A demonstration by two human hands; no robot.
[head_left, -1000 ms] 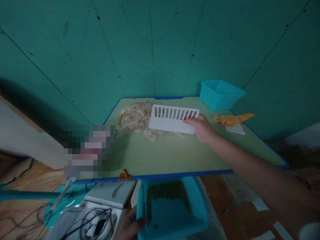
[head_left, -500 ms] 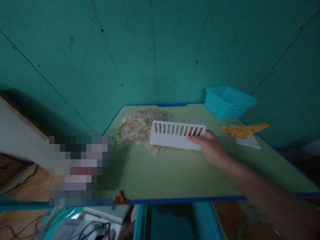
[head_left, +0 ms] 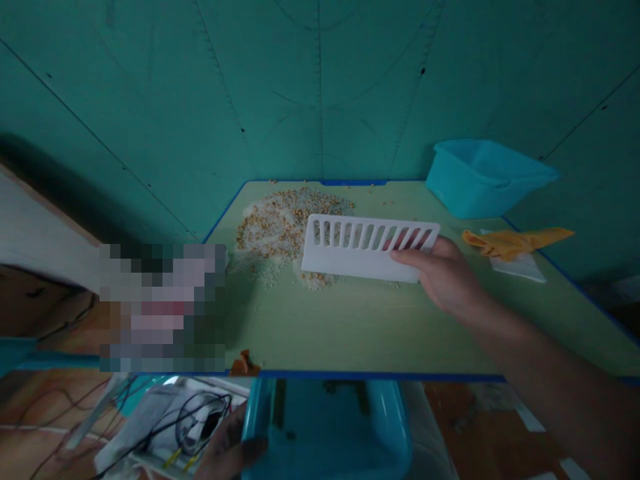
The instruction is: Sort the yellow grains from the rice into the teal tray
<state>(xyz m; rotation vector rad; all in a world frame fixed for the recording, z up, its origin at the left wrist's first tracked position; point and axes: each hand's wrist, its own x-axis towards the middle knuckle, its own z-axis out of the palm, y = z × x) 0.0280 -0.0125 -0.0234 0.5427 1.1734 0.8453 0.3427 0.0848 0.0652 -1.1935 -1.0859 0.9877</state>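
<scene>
My right hand [head_left: 447,277] is closed on the right end of a white slotted plastic plate [head_left: 350,265], thumb on its near face. The plate is held tilted above the table, in front of a pile of white grains mixed with yellow kernels [head_left: 280,227]. A smaller heap of grains [head_left: 317,280] shows just under its lower left edge. Down below the table's front edge, my left hand [head_left: 230,440] grips the left rim of a blue plastic tub [head_left: 325,433]. Its thumb lies over the rim; the other fingers are partly hidden.
A turquoise bin [head_left: 485,180] stands at the table's back right corner. Near it, an orange cloth [head_left: 515,243] lies on a white sheet [head_left: 520,268]. Brown scraps [head_left: 244,363] lie at the front left edge. Cables [head_left: 200,407] sit below, and a green wall [head_left: 300,100] rises behind.
The blue tub has come further out under the table edge and shifted left, with my left hand now visible on its rim. The view has tilted down; the plate keeps about the same pose.
</scene>
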